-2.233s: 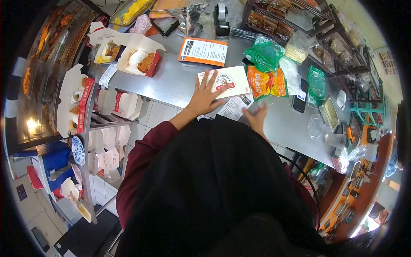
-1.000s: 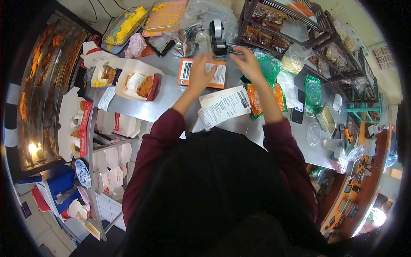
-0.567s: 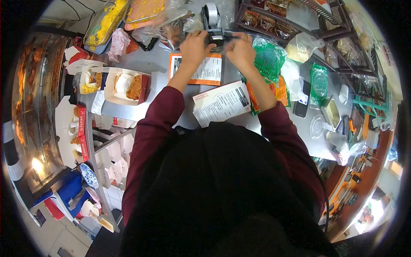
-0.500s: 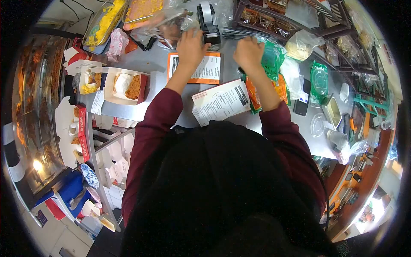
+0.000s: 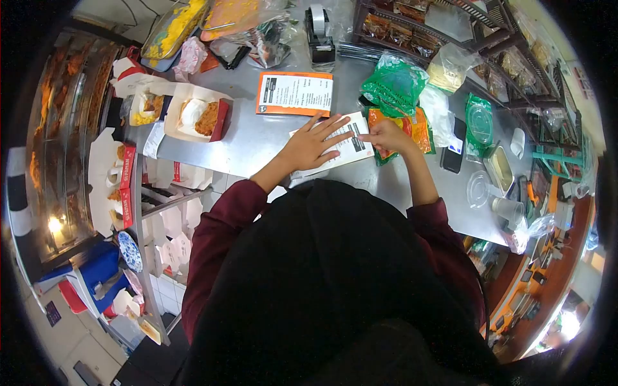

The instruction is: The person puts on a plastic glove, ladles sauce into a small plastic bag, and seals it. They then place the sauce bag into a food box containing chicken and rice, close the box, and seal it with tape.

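Observation:
My left hand [image 5: 312,143] lies spread, palm down, on a white printed paper [image 5: 346,153] near the table's front edge. At the paper's right side is my right hand [image 5: 388,136], its fingers curled and a fingertip at the paper's edge; whether it pinches anything is too small to tell. Behind them lies an orange-bordered printed sheet [image 5: 295,94]. Orange and green packets [image 5: 420,130] sit just right of my right hand, below a crumpled green plastic bag [image 5: 395,82].
Open boxes with fried food [image 5: 197,120] stand at the left. A tape dispenser [image 5: 320,38] is at the back, near dark racks of packaged goods [image 5: 412,32]. A phone [image 5: 454,147] and a metal tin [image 5: 498,168] lie to the right.
Both hands have come back toward my body from the table's rear. My left hand now rests on the white paper, and my right hand has moved down to its right edge.

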Tool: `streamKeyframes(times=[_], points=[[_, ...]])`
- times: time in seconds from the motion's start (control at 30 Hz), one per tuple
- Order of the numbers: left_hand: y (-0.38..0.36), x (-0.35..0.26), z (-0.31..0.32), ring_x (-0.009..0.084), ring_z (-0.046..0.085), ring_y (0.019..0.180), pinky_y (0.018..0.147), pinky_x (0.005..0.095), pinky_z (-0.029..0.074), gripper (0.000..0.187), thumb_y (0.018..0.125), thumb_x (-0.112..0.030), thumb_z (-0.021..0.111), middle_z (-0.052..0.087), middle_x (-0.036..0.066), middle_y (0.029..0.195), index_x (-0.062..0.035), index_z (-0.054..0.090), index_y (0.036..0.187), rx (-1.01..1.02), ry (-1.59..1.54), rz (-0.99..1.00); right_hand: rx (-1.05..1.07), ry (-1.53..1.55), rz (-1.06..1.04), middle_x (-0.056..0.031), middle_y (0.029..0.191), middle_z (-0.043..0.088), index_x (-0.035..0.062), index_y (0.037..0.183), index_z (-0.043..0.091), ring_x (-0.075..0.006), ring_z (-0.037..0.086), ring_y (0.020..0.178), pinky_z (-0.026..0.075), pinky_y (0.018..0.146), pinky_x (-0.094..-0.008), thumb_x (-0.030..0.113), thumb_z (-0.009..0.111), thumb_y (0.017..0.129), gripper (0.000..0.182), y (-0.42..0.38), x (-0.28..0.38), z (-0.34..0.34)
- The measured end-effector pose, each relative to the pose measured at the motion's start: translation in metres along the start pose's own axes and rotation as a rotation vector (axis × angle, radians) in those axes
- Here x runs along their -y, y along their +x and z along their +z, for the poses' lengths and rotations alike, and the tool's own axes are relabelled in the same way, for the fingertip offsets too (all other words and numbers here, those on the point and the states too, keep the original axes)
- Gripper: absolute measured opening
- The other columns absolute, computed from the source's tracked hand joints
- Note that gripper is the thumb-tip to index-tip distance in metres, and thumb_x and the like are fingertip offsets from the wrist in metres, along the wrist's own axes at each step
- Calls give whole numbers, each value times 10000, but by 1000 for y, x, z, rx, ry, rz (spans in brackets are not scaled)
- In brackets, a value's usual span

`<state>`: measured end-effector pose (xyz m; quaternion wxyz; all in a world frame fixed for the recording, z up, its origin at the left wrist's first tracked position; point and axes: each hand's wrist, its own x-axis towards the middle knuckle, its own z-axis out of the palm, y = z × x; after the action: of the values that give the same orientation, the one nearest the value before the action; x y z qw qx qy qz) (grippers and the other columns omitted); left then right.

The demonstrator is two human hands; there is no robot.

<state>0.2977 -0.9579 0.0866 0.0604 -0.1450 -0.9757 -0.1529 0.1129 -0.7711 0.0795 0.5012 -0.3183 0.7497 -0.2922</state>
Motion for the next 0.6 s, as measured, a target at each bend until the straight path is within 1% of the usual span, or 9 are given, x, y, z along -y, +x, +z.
streamKeyframes(times=[0.13,0.23,0.27,0.37,0.4,0.5,0.53,0.57,0.6], points=[[-4,-6,1,270,258,1348,1102,445,195,592,888,-490,446,259,96,1471,-184,354,1386,-31,-40,5,26,91,167,-83,458,542,15,558,547,-176,571,371,402,323,-253,404,591,862,496,-6,-20,4],[-15,-13,2,280,254,1348,1097,444,209,636,869,-535,451,255,98,1471,-183,346,1389,-38,-70,-10,-3,-84,214,-95,474,557,0,581,564,-178,567,366,411,330,-257,365,559,885,475,-9,-32,21],[-21,-18,3,281,269,1340,1096,436,214,606,864,-512,484,285,109,1454,-169,397,1356,-69,-76,-34,12,-177,153,-104,495,573,-11,586,576,-177,573,379,418,337,-265,324,539,896,458,-10,-31,22],[-25,-18,-9,294,336,1296,1076,432,242,557,862,-471,518,386,135,1382,-133,459,1300,-32,-274,-100,45,-13,52,-100,525,592,-20,606,582,-169,568,383,421,339,-268,294,549,894,427,-26,17,-1],[-17,-6,-12,302,386,1239,1042,423,278,514,847,-382,555,434,134,1319,-106,470,1272,-203,-316,-156,-80,65,-113,-61,502,566,-12,685,605,-146,540,373,421,353,-250,299,554,895,379,-9,22,-12],[29,46,-35,329,508,1079,923,372,396,423,788,-122,646,541,152,1129,-34,505,1177,-612,-360,-389,-551,335,-417,-113,847,626,7,930,603,-169,623,716,534,510,-301,314,571,881,312,61,79,-28],[46,80,-30,336,525,1039,866,372,432,496,749,-176,696,546,166,1093,-19,501,1177,-661,-247,-424,-660,427,-455,-133,979,612,15,1034,587,-194,622,844,556,550,-327,331,576,877,354,86,102,-27],[60,102,-26,334,535,1022,856,378,438,493,728,-199,715,554,162,1077,-20,530,1148,-649,-249,-456,-545,390,-310,-157,1115,548,22,1144,537,-270,572,978,572,607,-391,364,586,867,443,118,108,-34],[74,122,-23,332,545,1004,845,384,444,491,706,-222,734,561,157,1061,-21,559,1118,-638,-248,-487,-471,448,-220,-165,1116,555,11,1131,550,-291,565,993,567,619,-420,390,587,863,466,131,125,-34]])
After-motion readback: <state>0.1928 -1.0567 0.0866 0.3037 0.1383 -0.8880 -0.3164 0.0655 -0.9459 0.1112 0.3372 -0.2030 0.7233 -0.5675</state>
